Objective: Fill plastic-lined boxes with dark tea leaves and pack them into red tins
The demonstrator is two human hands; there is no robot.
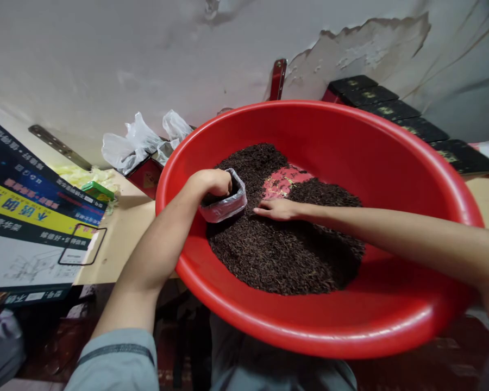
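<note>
A wide red plastic basin [391, 146] holds a heap of dark, loose dried leaves [277, 260] that look like tea. At its left side, my left hand [215, 182] is closed over the edge of a small box lined with clear plastic [228, 207]; its fingertips are hidden inside. The box is tilted and sits low against the leaves. My right hand [276, 209] lies on the heap just right of the box, fingers stretched out, palm hidden. Beyond it, a patch of the basin's printed pink bottom [283, 182] shows between the leaves.
Several black-lidded boxes [391, 108] stand in a row behind the basin at right. White plastic bags [136, 138] rise from dark red boxes [146, 175] at left. A printed carton [32, 217] leans in at far left, near a small green box [98, 191]. The wall is peeling.
</note>
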